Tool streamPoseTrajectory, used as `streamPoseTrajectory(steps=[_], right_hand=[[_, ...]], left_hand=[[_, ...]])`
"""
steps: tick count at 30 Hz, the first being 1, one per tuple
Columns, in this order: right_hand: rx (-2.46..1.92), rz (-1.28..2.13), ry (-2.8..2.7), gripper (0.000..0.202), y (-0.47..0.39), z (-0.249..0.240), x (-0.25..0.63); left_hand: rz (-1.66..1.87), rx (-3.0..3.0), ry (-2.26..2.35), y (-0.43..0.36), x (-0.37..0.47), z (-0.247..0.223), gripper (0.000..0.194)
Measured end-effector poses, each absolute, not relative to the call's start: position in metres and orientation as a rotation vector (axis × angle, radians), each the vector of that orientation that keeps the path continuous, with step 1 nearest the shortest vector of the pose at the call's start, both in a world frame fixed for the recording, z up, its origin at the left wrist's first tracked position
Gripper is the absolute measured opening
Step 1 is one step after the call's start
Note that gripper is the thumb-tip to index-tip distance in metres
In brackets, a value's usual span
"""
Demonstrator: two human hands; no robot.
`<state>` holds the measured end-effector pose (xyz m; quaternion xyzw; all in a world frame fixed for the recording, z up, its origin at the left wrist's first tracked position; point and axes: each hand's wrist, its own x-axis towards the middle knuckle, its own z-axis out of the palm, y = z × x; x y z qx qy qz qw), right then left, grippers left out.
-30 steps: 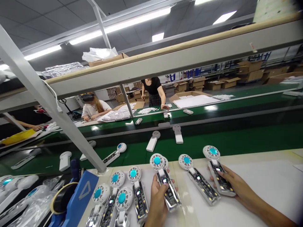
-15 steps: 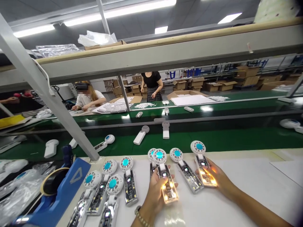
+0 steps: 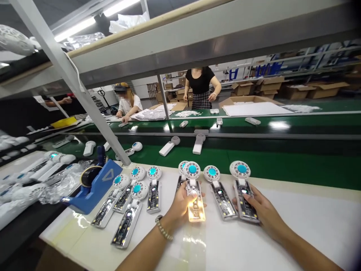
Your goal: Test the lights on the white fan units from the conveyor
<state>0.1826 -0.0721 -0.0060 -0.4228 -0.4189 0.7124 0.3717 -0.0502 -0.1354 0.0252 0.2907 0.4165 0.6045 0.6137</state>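
Observation:
My left hand [image 3: 180,205] is closed around the clear handle of a lit handheld fan [image 3: 196,210], thumb on its front. Amber light fills the handle below a round white head with a blue centre. My right hand [image 3: 263,209] grips a second handheld fan [image 3: 244,199], its thumb resting on the dark circuit board behind the clear casing. Only a small white light shows on that one. Between my hands lies another fan [image 3: 224,201] on the white worktop. A further fan [image 3: 180,180] is partly hidden behind my left hand.
Several similar fans [image 3: 128,222] lie on the left of the worktop [image 3: 225,248], beside a blue tape dispenser [image 3: 96,188]. Beyond it, a green conveyor [image 3: 225,150] carries white parts. A slanted metal post [image 3: 84,101] stands at the left, and a shelf beam [image 3: 183,52] crosses above. Two people work opposite.
Amber lights in the fan in my right hand have gone out. The fan in my left hand is still lit. My view has shifted, showing more of the worktop.

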Motion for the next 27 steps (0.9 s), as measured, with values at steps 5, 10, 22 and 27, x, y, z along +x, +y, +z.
streamPoseTrajectory(steps=[5,10,22,27], right_hand=[[-1.076,1.793,-1.057,0.079,-0.073,-0.006,0.181],[-1.002,1.812,-1.107,0.077,-0.073,-0.006,0.181],[-1.028,1.826,-1.054,0.077,-0.071,-0.010,0.181],[-1.018,1.833,-1.068,0.070,-0.072,-0.008,0.181]], left_hand=[[1.400,0.708,0.952,-0.135,-0.055,0.020,0.044],[1.364,0.723,0.967,-0.135,-0.061,0.019,0.057],[1.405,0.691,0.951,-0.136,-0.058,0.024,0.050],[1.424,0.696,0.961,-0.137,-0.058,0.026,0.055]])
